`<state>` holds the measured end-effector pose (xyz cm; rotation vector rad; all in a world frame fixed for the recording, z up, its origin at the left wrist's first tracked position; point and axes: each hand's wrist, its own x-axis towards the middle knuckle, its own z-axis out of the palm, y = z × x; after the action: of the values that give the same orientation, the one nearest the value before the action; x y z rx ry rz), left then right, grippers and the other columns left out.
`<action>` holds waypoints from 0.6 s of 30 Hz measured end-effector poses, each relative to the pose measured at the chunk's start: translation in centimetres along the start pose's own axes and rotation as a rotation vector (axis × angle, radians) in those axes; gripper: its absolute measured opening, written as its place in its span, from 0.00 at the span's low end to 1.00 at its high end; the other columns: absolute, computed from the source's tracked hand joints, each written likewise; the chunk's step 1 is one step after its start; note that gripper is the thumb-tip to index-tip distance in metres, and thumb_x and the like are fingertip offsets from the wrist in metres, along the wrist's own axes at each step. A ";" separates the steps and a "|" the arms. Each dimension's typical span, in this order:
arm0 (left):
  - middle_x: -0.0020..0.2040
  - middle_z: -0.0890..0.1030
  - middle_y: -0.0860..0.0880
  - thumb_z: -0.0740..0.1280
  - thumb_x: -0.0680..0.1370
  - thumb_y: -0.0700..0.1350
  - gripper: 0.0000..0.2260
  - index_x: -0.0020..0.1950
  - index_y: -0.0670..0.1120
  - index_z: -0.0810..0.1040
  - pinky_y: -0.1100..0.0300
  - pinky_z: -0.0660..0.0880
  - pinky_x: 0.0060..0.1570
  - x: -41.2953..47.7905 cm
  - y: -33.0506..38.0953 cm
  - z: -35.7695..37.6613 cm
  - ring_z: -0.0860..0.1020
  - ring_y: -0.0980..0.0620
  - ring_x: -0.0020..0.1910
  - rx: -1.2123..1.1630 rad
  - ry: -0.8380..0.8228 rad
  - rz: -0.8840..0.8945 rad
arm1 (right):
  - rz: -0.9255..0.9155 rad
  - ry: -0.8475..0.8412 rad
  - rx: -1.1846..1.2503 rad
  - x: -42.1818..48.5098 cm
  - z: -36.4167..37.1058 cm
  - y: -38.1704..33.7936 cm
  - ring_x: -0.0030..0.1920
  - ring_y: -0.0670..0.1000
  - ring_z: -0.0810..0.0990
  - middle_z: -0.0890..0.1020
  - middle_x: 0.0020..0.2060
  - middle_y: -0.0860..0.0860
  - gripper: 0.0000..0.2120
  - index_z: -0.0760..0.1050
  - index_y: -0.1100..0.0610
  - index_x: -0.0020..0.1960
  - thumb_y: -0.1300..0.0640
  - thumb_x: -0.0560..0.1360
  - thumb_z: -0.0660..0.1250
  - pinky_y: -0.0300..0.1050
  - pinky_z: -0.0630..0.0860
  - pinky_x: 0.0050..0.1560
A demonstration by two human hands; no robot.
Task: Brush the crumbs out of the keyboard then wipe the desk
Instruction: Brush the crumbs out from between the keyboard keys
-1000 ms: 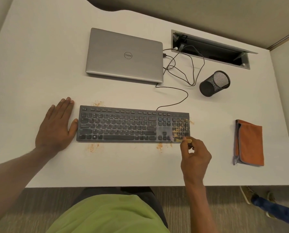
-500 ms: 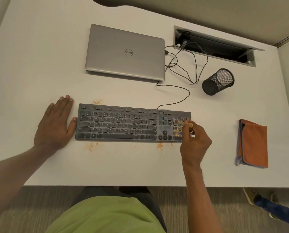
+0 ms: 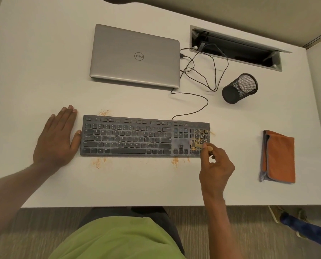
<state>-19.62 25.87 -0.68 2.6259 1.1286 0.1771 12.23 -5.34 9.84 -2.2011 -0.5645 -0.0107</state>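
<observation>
A dark grey keyboard (image 3: 137,137) lies on the white desk (image 3: 43,62). Orange crumbs sit on its number pad (image 3: 199,135) and in small piles on the desk along its front edge (image 3: 175,161) and beyond its far left corner (image 3: 103,112). My right hand (image 3: 215,165) pinches a small brush (image 3: 198,146) with a pale handle, its blurred bristles on the lower number pad. My left hand (image 3: 56,137) rests flat on the desk, thumb against the keyboard's left edge. A folded orange cloth (image 3: 279,156) lies to the right.
A closed silver laptop (image 3: 135,57) sits behind the keyboard, with black cables (image 3: 202,71) running to an open cable tray (image 3: 236,47) in the desk. A black mesh pen cup (image 3: 240,88) lies on its side. Someone's foot (image 3: 286,217) shows below the desk edge at right.
My right hand moved the brush from the number pad's front edge up over it, then back toward its lower rows. My left hand stayed flat against the keyboard.
</observation>
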 end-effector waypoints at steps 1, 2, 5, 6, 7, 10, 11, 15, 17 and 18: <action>0.87 0.57 0.46 0.51 0.86 0.55 0.31 0.88 0.43 0.54 0.45 0.51 0.85 0.0 0.0 0.0 0.53 0.48 0.87 -0.002 0.001 -0.003 | 0.001 -0.009 -0.009 -0.4 -0.2 0.3 0.42 0.49 0.81 0.84 0.42 0.51 0.08 0.84 0.60 0.53 0.56 0.82 0.68 0.53 0.79 0.36; 0.87 0.57 0.47 0.51 0.86 0.55 0.31 0.88 0.43 0.55 0.45 0.51 0.85 0.0 0.0 0.0 0.54 0.48 0.87 -0.004 0.003 -0.003 | 0.005 -0.020 -0.020 -0.9 -0.5 0.5 0.42 0.49 0.80 0.83 0.42 0.51 0.09 0.84 0.59 0.53 0.55 0.82 0.68 0.54 0.79 0.35; 0.87 0.57 0.46 0.51 0.85 0.55 0.31 0.87 0.43 0.55 0.45 0.51 0.85 0.0 -0.1 0.1 0.54 0.48 0.87 -0.005 0.011 0.002 | 0.019 -0.039 -0.043 -2.1 -1.4 0.3 0.42 0.50 0.79 0.83 0.42 0.51 0.07 0.83 0.58 0.52 0.56 0.82 0.68 0.54 0.78 0.32; 0.87 0.57 0.46 0.51 0.85 0.54 0.31 0.87 0.43 0.55 0.44 0.51 0.85 0.0 -0.1 0.1 0.54 0.48 0.87 -0.002 0.010 0.003 | 0.019 -0.033 -0.035 -2.3 -1.5 0.1 0.42 0.50 0.79 0.83 0.42 0.51 0.07 0.83 0.58 0.52 0.56 0.82 0.68 0.53 0.78 0.31; 0.87 0.57 0.46 0.51 0.85 0.54 0.31 0.87 0.43 0.55 0.44 0.52 0.85 0.0 -0.1 0.1 0.54 0.48 0.87 0.000 0.010 0.003 | 0.017 -0.015 -0.014 -2.3 -1.6 -0.2 0.42 0.50 0.79 0.83 0.42 0.51 0.07 0.83 0.58 0.52 0.56 0.81 0.68 0.52 0.77 0.31; 0.87 0.57 0.46 0.51 0.85 0.55 0.31 0.87 0.43 0.55 0.44 0.52 0.85 0.0 -0.2 0.1 0.54 0.47 0.87 0.004 0.006 0.006 | 0.027 0.050 0.065 -2.1 -1.2 -0.6 0.43 0.46 0.79 0.84 0.43 0.52 0.09 0.84 0.60 0.53 0.55 0.82 0.69 0.47 0.75 0.33; 0.87 0.57 0.46 0.51 0.85 0.55 0.31 0.87 0.43 0.55 0.44 0.52 0.85 0.0 -0.3 0.2 0.54 0.47 0.87 0.004 0.006 0.008 | 0.035 0.057 0.074 -2.1 -1.1 -0.5 0.44 0.46 0.79 0.84 0.44 0.52 0.09 0.84 0.60 0.54 0.56 0.82 0.69 0.46 0.75 0.33; 0.87 0.57 0.46 0.51 0.86 0.55 0.32 0.88 0.43 0.55 0.45 0.51 0.85 0.0 -0.2 0.1 0.54 0.48 0.87 0.001 0.000 0.002 | 0.045 0.035 0.027 -3.6 -1.0 0.1 0.47 0.46 0.81 0.85 0.46 0.50 0.07 0.84 0.58 0.56 0.57 0.81 0.70 0.47 0.79 0.34; 0.87 0.56 0.47 0.50 0.86 0.55 0.31 0.88 0.44 0.54 0.46 0.50 0.85 0.0 -0.2 0.0 0.53 0.49 0.87 0.002 -0.005 -0.003 | 0.037 0.013 0.013 -4.7 -1.4 0.3 0.45 0.48 0.81 0.84 0.44 0.51 0.06 0.84 0.58 0.55 0.59 0.81 0.70 0.50 0.78 0.32; 0.87 0.56 0.47 0.50 0.86 0.55 0.31 0.88 0.44 0.54 0.46 0.50 0.85 -0.1 -0.2 0.0 0.53 0.49 0.87 0.002 -0.006 -0.003 | 0.033 0.005 0.012 -5.2 -1.7 0.3 0.44 0.48 0.81 0.83 0.43 0.51 0.05 0.83 0.58 0.54 0.60 0.81 0.70 0.51 0.78 0.33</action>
<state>-19.80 25.95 -0.78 2.6242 1.1311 0.1673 8.03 -8.81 9.73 -2.1980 -0.5244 0.0037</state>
